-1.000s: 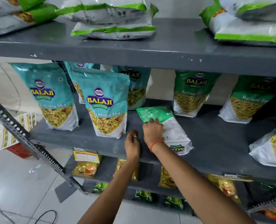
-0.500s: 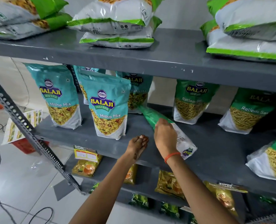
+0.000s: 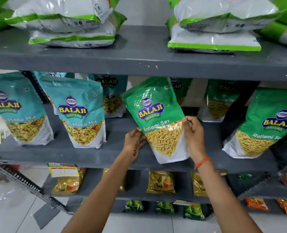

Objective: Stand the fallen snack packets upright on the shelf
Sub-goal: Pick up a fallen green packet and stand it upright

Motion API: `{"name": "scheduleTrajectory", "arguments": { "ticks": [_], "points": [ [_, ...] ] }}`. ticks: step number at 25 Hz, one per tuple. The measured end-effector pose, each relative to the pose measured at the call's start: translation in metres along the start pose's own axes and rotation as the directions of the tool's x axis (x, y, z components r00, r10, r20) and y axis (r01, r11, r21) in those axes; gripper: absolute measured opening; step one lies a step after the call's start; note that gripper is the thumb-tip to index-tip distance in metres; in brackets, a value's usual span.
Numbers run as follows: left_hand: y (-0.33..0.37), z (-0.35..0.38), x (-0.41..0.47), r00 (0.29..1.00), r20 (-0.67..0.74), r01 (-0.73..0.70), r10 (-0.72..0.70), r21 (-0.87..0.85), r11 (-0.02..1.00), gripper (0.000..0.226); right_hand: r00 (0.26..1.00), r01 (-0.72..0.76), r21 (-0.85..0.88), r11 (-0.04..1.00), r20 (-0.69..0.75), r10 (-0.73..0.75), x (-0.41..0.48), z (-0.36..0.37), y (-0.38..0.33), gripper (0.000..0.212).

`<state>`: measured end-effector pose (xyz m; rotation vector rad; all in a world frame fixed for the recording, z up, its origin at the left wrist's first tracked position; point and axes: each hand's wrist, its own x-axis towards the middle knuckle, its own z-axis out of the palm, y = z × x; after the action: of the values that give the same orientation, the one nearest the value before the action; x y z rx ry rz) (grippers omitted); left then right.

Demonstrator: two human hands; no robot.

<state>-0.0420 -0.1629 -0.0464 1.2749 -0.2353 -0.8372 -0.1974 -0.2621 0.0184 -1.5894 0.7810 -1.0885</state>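
A green Ratlami Sev packet [image 3: 158, 118] stands nearly upright, leaning slightly left, at the front of the grey middle shelf [image 3: 92, 155]. My left hand [image 3: 134, 140] grips its left edge and my right hand [image 3: 194, 135] grips its right edge; its white base sits at the shelf's front lip. Two teal Mitha Mix packets [image 3: 82, 113] stand upright to the left. Another green Ratlami Sev packet [image 3: 263, 125] stands at the right, leaning.
The upper shelf [image 3: 139, 59] just above carries flat stacks of white-and-green packets [image 3: 67, 22]. More green and teal packets stand at the back of the middle shelf. Lower shelves hold yellow packets [image 3: 161, 182] and dark green ones. A slotted metal strut [image 3: 22, 182] slants at lower left.
The green packet lay flat on the shelf with my right hand on it; it has been lifted and turned front-facing, upright. My left hand left the shelf edge and now grips the packet too.
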Motion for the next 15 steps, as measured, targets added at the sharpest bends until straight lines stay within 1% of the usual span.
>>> {"name": "scheduleTrajectory", "arguments": {
  "ticks": [2, 3, 5, 7, 8, 11, 15],
  "points": [
    [0.011, 0.006, -0.012, 0.986, -0.094, -0.124, 0.137, 0.13, 0.984, 0.028, 0.998, -0.06, 0.061, 0.996, 0.009, 0.059, -0.005, -0.013, 0.005, 0.01],
    [0.013, 0.005, -0.018, 0.972, -0.114, -0.176, 0.205, 0.223, 0.959, 0.028, 0.996, -0.094, 0.081, 0.992, 0.018, 0.093, -0.008, -0.019, 0.009, 0.011],
    [0.016, -0.004, -0.029, 0.942, -0.088, -0.272, 0.324, 0.368, 0.889, 0.024, 0.986, -0.165, 0.137, 0.977, 0.045, 0.16, -0.016, -0.028, 0.017, 0.011],
    [0.023, -0.012, -0.043, 0.919, -0.026, -0.341, 0.393, 0.447, 0.827, 0.031, 0.973, -0.227, 0.214, 0.95, 0.086, 0.213, -0.026, -0.035, 0.018, 0.013],
    [0.027, -0.016, -0.051, 0.911, 0.009, -0.368, 0.412, 0.471, 0.802, 0.034, 0.968, -0.248, 0.237, 0.939, 0.106, 0.229, -0.03, -0.039, 0.017, 0.012],
    [0.042, -0.018, -0.078, 0.89, 0.08, -0.43, 0.45, 0.48, 0.765, 0.028, 0.96, -0.27, 0.261, 0.927, 0.152, 0.237, -0.043, -0.046, 0.004, 0.011],
    [0.05, -0.019, -0.088, 0.878, 0.101, -0.454, 0.468, 0.485, 0.747, 0.024, 0.959, -0.27, 0.284, 0.92, 0.166, 0.231, -0.048, -0.051, -0.002, 0.014]
  ]
}}
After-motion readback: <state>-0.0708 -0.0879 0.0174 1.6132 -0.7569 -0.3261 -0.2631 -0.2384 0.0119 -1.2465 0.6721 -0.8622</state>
